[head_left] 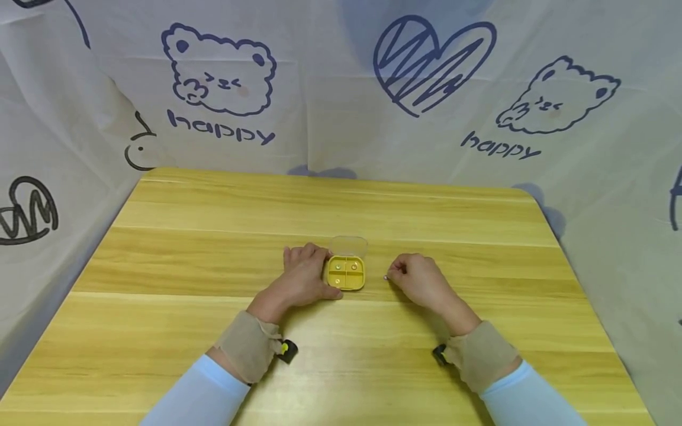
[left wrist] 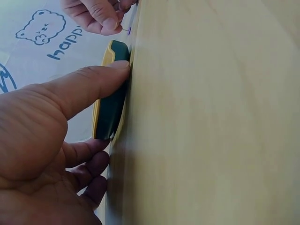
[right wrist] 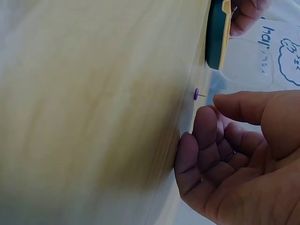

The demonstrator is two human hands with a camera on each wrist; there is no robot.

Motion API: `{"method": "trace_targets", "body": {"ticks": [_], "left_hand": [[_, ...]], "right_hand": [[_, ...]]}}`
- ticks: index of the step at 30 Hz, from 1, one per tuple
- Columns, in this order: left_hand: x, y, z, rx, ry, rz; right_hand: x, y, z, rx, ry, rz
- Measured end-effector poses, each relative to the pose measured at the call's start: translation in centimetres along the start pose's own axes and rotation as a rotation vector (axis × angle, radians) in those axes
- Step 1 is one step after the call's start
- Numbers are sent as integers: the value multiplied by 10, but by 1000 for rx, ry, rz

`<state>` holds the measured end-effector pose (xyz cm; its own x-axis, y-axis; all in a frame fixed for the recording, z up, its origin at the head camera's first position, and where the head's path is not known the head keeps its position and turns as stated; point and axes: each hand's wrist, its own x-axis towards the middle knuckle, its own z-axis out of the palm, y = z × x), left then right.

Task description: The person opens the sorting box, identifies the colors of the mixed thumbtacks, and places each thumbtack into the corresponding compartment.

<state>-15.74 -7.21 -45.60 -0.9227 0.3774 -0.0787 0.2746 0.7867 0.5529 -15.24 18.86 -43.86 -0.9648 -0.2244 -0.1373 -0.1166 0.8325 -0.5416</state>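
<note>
My left hand (head_left: 306,275) holds a small yellow pill box (head_left: 346,288) from its left side, thumb along the near side and fingers around the left and far side. The wrist views show its dark green outer side (left wrist: 112,110). Its clear lid (head_left: 348,245) is flipped back, and three of the four-way divided compartments hold a tiny round piece each. Right of the box a purple thumbtack (right wrist: 197,94) stands head down on the table, pin up. My right hand (head_left: 421,281) is close beside it, fingers loosely curled, thumb and forefinger tips just short of the pin.
The wooden table (head_left: 213,201) reaches back to a white cloth (head_left: 330,118) with drawn bears and a heart. Both wrists wear a beige wrap (head_left: 247,346) with a small black device (head_left: 288,351).
</note>
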Motion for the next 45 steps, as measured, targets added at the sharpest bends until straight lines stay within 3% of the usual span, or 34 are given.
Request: {"method": "trace_targets", "body": {"ticks": [45], "left_hand": [[1,2,1,15,14,-21]], "right_hand": [[-1,-5,4,-26,11,32]]}}
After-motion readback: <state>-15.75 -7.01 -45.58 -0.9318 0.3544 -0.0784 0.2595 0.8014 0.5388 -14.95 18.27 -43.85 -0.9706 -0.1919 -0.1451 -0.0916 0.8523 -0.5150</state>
